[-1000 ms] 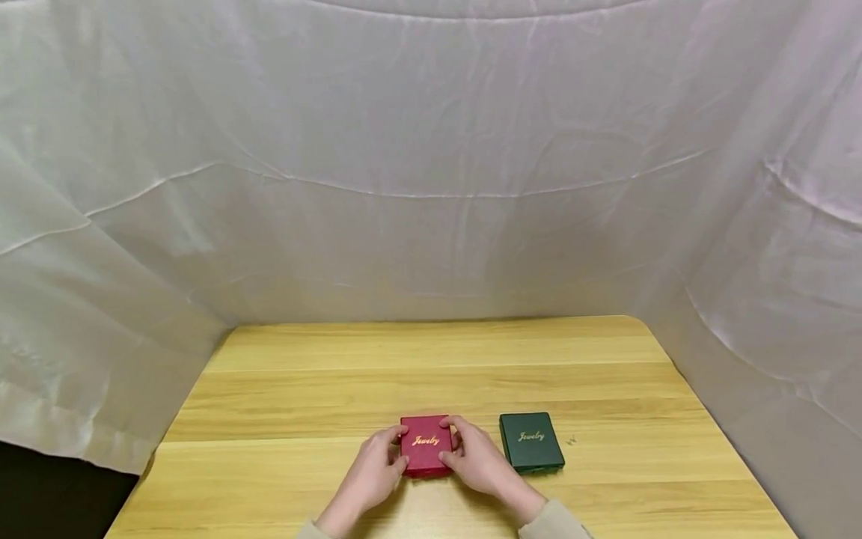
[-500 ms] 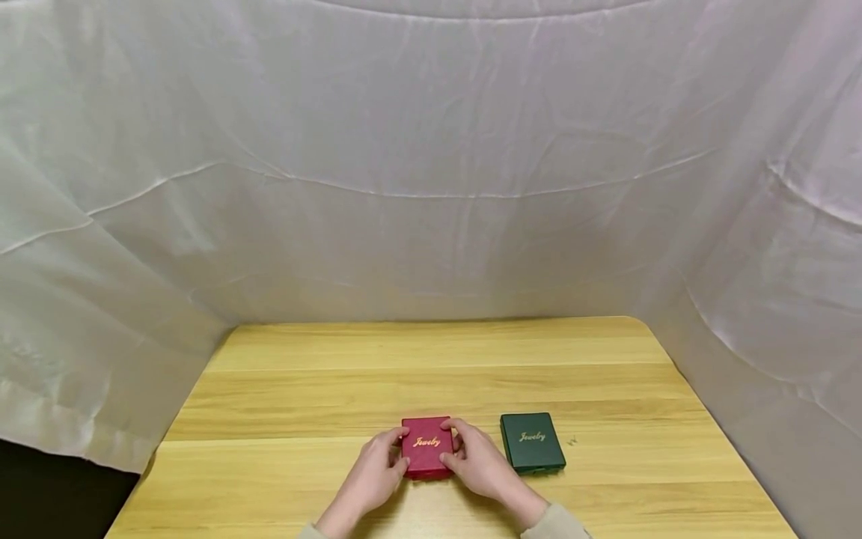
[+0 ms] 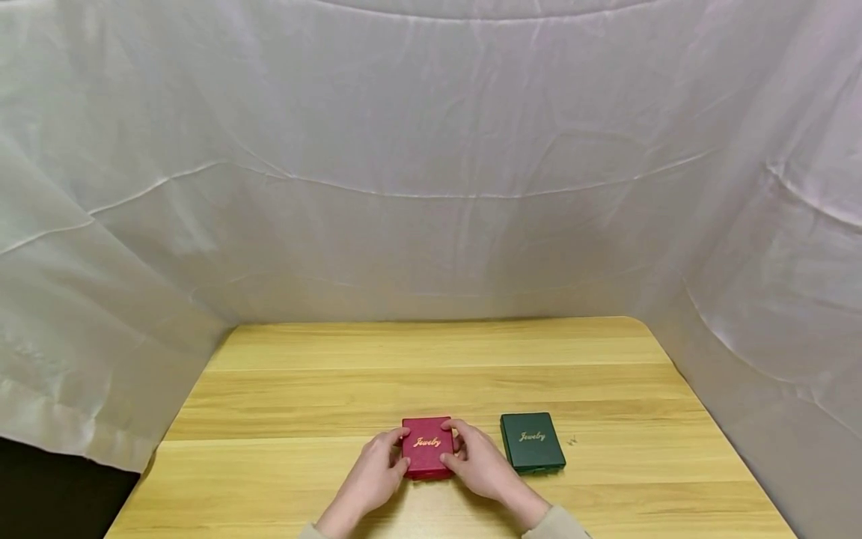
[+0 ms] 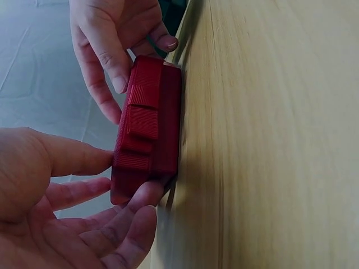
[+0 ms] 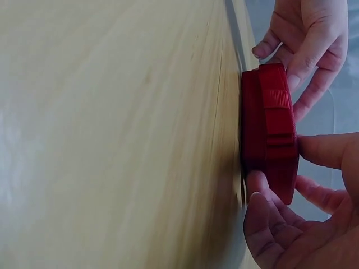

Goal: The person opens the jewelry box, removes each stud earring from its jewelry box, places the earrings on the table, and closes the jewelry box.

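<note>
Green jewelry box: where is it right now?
In the head view, the green jewelry box lies on the wooden table, to the right of the red jewelry box and just beyond the person's right hand.

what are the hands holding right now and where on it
The red box: the left hand grips its left side, the right hand its right side.

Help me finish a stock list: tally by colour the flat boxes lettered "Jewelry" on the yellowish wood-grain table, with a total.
Red squarish flat box with gold lettering: 1
Dark green squarish flat box with gold lettering: 1
Total: 2
</note>
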The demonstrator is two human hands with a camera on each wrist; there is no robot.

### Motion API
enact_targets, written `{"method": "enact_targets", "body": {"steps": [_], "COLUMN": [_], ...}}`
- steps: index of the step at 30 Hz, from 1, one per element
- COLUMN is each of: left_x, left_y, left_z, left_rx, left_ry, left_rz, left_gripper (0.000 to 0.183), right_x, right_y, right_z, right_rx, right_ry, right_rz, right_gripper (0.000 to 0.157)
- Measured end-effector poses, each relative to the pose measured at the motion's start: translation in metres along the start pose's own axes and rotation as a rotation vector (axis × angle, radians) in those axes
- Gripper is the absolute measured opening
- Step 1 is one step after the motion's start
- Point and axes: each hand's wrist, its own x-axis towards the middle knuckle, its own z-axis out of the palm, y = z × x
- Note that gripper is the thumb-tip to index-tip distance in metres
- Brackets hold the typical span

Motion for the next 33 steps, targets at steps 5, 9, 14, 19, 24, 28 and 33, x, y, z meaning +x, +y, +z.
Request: {"method": "enact_targets", "body": {"steps": [5,9,14,19,24,28,33], "left_x": [-0.002,-0.002,0.000,0.007,0.014,0.019,0.026], "left_y": [-0.001,-0.004,-0.003,0.003,0.012,0.016,0.016], "left_z": [0.000,-0.002,-0.004,-0.005,-0.003,0.000,0.002], "left_rx": [-0.013,-0.018,0.044,0.125,0.177,0.245,0.324], "left_ry": [0.005,0.020,0.064,0.047,-0.019,-0.055,-0.080], "left_rz": [0.001,-0.016,0.016,0.087,0.167,0.193,0.194], "left_gripper": [0.045,0.050,0.064,0.078,0.089,0.093,0.095], "right_x": [-0.003,-0.006,-0.010,-0.009,-0.005,-0.002,0.002], "right_y": [0.003,0.004,0.006,0.009,0.013,0.014,0.012], "right_z": [-0.004,-0.008,-0.010,-0.008,-0.003,0.000,0.001], "right_rx": [0.064,0.074,0.006,-0.035,-0.062,-0.090,-0.111], "right_ry": [-0.015,-0.014,-0.002,0.002,0.010,0.009,-0.031], "right_rz": [0.034,0.034,0.035,0.048,0.041,0.029,0.018], "right_gripper": [0.061,0.074,0.092,0.102,0.105,0.106,0.108]}}
